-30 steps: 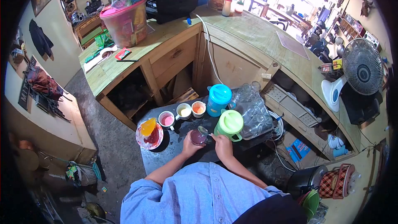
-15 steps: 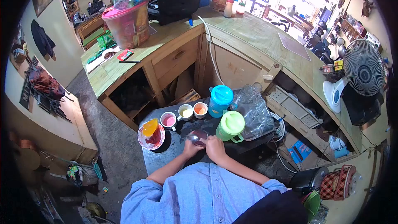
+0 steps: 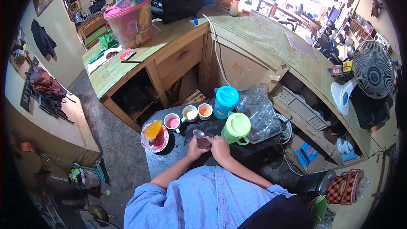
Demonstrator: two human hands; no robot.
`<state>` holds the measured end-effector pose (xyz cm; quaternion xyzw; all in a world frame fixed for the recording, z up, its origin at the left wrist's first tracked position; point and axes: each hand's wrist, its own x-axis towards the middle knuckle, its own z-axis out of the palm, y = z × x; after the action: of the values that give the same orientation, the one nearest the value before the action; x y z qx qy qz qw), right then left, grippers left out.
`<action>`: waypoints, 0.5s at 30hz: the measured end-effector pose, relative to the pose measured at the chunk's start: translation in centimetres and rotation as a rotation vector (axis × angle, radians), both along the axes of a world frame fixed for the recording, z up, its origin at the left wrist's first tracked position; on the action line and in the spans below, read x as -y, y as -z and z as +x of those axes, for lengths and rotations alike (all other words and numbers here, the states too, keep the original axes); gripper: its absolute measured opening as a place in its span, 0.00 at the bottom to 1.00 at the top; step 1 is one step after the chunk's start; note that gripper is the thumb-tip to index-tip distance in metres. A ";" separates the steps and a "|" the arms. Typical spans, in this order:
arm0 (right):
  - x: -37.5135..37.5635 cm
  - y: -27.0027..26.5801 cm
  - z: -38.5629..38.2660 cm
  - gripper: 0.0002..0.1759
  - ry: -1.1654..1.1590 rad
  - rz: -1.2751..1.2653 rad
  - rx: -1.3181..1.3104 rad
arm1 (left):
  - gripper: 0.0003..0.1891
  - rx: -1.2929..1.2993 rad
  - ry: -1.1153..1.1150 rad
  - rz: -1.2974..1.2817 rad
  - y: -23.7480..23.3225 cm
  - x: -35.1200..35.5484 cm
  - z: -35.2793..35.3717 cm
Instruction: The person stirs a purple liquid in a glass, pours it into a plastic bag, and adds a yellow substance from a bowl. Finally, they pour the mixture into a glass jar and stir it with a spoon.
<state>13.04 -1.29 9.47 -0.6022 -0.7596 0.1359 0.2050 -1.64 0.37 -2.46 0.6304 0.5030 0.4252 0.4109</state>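
Observation:
At the near edge of the dark table, my left hand (image 3: 196,150) is closed around a small glass (image 3: 204,143) with something dark reddish in it. My right hand (image 3: 220,149) is closed on a metal spoon (image 3: 198,134), whose bowl shows at the glass's far left rim. Part of the spoon's handle is hidden by my fingers. Left of my hands sits a red-smeared bowl (image 3: 146,144) holding a yellow piece. Beyond them stand a cup of pink (image 3: 172,122), a cup of pale cream (image 3: 190,113) and a cup of orange (image 3: 205,111). A green lidded pitcher (image 3: 237,127) is beside my right hand.
A blue lidded pitcher (image 3: 227,101) stands behind the green one, next to a tray of several upturned glasses (image 3: 263,121). A wooden counter (image 3: 250,34) wraps around the table, with a pink-lidded bucket (image 3: 129,25) and a fan (image 3: 373,72) on it.
The spoon's bowl has risen away from me to the glass's far rim. My left hand has shifted slightly, and the glass now shows more of its side.

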 end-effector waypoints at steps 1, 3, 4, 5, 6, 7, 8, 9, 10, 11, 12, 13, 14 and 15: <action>0.1 0.0 -0.1 0.14 -0.024 0.018 -0.014 | 0.42 0.001 0.032 -0.042 0.0 0.0 -0.2; 0.6 -0.1 0.0 0.15 -0.044 0.036 -0.029 | 0.43 0.001 0.067 -0.083 -0.1 -0.1 -0.1; 1.3 -0.4 0.5 0.15 -0.086 0.004 -0.031 | 0.43 0.037 0.014 -0.039 0.4 -0.1 0.1; 1.9 -0.9 0.9 0.16 -0.129 -0.029 -0.033 | 0.43 0.072 -0.039 0.004 0.6 -0.1 0.2; 2.4 -1.5 1.4 0.16 -0.130 -0.029 -0.033 | 0.43 0.071 -0.040 0.005 0.7 -0.1 0.2; 2.9 -2.2 2.1 0.17 -0.084 -0.067 0.002 | 0.44 0.060 -0.030 0.025 0.6 -0.2 0.1; 3.2 -2.6 2.8 0.17 -0.038 -0.106 0.038 | 0.45 0.049 -0.020 0.046 0.5 -0.2 0.1; 3.3 -2.3 3.6 0.17 -0.020 -0.120 0.049 | 0.44 0.039 -0.014 0.041 0.4 -0.2 0.0; 3.3 -2.5 3.7 0.17 -0.020 -0.120 0.053 | 0.44 0.042 -0.014 0.041 -0.1 -0.2 0.1; 3.4 -2.8 3.8 0.17 -0.039 -0.122 0.050 | 0.44 0.046 -0.011 0.033 -0.5 -0.1 0.1; 3.5 -2.9 3.9 0.17 -0.056 -0.123 0.047 | 0.44 0.048 -0.006 0.025 -0.9 -0.1 0.2; 3.4 -2.7 3.4 0.17 -0.088 -0.134 0.053 | 0.44 0.049 0.000 0.025 -0.7 -0.2 0.2; 3.1 -2.2 2.8 0.17 -0.085 -0.133 0.053 | 0.44 0.063 -0.012 0.029 -0.2 -0.2 0.1; 2.7 -1.6 2.1 0.17 -0.121 -0.083 -0.011 | 0.44 0.076 -0.027 0.033 0.2 -0.2 0.0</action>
<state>15.18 -3.97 11.02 -0.5623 -0.7872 0.1828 0.1753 -1.63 0.62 -2.68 0.6136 0.4885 0.4625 0.4134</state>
